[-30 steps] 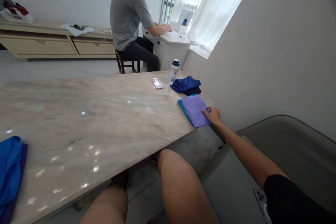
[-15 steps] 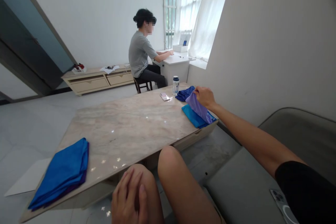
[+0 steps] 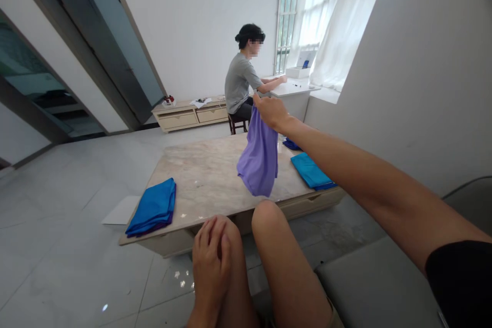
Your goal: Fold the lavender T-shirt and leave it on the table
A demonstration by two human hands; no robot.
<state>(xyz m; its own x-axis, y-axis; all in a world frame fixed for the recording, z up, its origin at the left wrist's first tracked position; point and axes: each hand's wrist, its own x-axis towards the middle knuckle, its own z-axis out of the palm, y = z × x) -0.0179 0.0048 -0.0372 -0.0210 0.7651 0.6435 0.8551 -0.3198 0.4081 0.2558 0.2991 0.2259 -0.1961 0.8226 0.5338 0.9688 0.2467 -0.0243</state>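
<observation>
My right hand (image 3: 270, 110) is raised above the marble table (image 3: 209, 177) and grips a purple cloth (image 3: 259, 157) by its top edge. The cloth hangs down unfolded over the table's middle. A folded teal cloth (image 3: 312, 171) lies on the table's right end, below my right arm. A dark blue cloth (image 3: 291, 144) lies farther back, partly hidden by my arm. At the table's left end sits a folded stack of blue cloths (image 3: 154, 206) with a purple one underneath. My left hand (image 3: 210, 262) rests flat on my left knee, holding nothing.
Another person (image 3: 241, 83) sits on a chair beyond the table, working at a white desk (image 3: 293, 89) by the window. A low wooden cabinet (image 3: 190, 113) lines the far wall. A white sheet (image 3: 119, 210) lies on the floor left of the table. A grey sofa (image 3: 378, 279) is under me.
My right hand took the purple cloth off the teal one and lifted it up and to the left, so it now hangs open. My left hand came onto my knee.
</observation>
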